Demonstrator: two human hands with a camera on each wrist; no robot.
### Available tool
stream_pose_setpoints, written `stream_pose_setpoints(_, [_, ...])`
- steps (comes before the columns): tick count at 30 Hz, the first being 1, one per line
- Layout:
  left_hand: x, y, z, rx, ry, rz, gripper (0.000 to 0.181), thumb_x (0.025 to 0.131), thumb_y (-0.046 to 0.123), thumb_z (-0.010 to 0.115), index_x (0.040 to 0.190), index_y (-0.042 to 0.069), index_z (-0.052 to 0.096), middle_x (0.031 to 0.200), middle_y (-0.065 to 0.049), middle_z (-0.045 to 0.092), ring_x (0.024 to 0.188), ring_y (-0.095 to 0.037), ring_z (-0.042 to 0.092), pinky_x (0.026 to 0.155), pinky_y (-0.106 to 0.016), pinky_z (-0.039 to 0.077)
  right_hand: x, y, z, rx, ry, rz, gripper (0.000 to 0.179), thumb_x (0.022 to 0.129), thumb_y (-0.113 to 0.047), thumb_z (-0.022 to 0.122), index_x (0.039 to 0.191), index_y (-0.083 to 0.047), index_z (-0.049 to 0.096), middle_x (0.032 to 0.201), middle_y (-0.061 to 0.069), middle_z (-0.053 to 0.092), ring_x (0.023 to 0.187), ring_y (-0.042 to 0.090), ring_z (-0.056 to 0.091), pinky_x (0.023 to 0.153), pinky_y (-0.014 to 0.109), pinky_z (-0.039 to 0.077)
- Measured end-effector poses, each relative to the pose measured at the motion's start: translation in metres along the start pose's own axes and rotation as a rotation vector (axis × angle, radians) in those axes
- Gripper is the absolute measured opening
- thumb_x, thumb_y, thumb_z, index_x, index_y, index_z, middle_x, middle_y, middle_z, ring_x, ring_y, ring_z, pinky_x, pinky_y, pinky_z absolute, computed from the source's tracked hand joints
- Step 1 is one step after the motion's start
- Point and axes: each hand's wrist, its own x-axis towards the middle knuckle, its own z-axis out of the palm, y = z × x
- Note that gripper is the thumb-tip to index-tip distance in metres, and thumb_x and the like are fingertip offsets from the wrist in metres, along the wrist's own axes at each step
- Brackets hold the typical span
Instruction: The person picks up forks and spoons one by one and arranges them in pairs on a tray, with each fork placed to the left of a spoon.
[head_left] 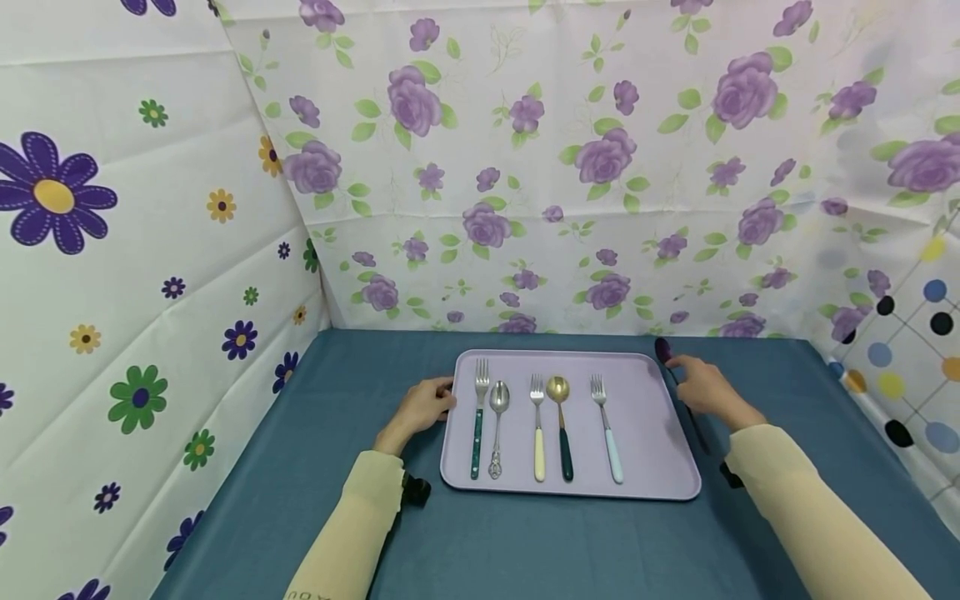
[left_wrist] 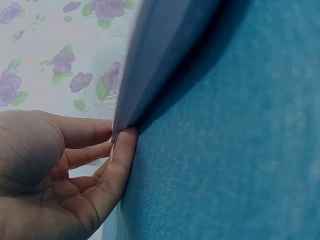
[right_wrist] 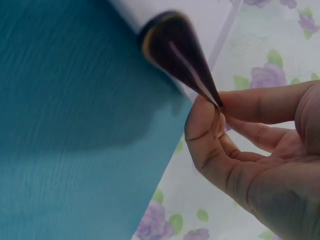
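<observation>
My left hand [head_left: 427, 404] pinches the left rim of a pale lilac tray [head_left: 652, 450], with fingertips on both sides of the rim in the left wrist view. Just beyond the tray's right edge, my right hand [head_left: 705, 387] pinches a dark spoon [head_left: 663, 350] between thumb and fingers. Its purplish oval end points to the back; in the right wrist view a broad dark end [right_wrist: 175, 45] tapers to the fingertips. On the tray, left to right, lie a green-handled fork [head_left: 477, 425], an ornate silver spoon [head_left: 498, 421], a cream-handled fork [head_left: 538, 433], a gold spoon [head_left: 557, 388] with dark green handle, and a light-blue-handled fork [head_left: 611, 442].
A blue-grey cloth [head_left: 555, 550] covers the table under the tray. Flower-printed curtains [head_left: 487, 167] rise along the table's back and left sides, and a dotted one [head_left: 915, 358] stands at the right. Dark wrist straps [head_left: 415, 490] sit at both sleeves.
</observation>
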Motion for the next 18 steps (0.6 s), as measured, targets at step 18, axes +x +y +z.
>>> stream_pose_setpoints(18, [0.000, 0.000, 0.000, -0.009, -0.005, 0.005, 0.044, 0.104, 0.006, 0.060, 0.147, -0.003, 0.055, 0.095, -0.009, 0.063, 0.092, -0.021, 0.069, 0.082, -0.039, 0.063, -0.001, -0.028, 0.025, -0.022, -0.007, -0.058, 0.059, 0.086, 0.012, 0.041, 0.145, 0.011, 0.048, 0.064, 0.003, 0.043, 0.047, 0.011, 0.039, 0.049, 0.028, 0.045])
